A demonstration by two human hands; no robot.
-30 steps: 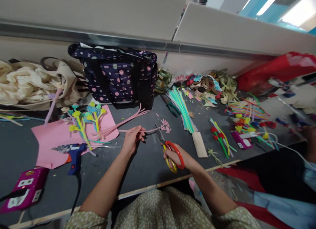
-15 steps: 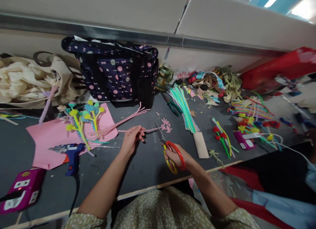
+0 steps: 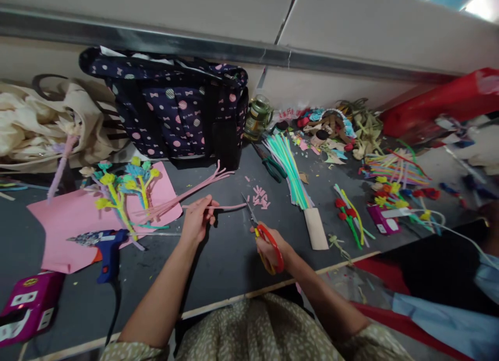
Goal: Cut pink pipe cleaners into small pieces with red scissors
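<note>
My left hand pinches a pink pipe cleaner that stretches right, its tip by the scissor blades. Red and yellow scissors are gripped by my right hand, with the blades pointing up and left. Just beyond the blades lies a small pile of short pink pieces. A bundle of long pink pipe cleaners rests behind my left hand, reaching over a pink sheet. On that sheet lie yellow and blue pipe-cleaner flowers.
A blue glue gun and a purple power strip lie at left. Behind stand a patterned dark bag and a glass jar. Green-handled pliers, green pipe cleaners and red flowers lie to the right.
The view has shifted slightly. My left hand and the scissors appear a little further left, and more of the pink pipe cleaner shows between my left fingers and the blades.
</note>
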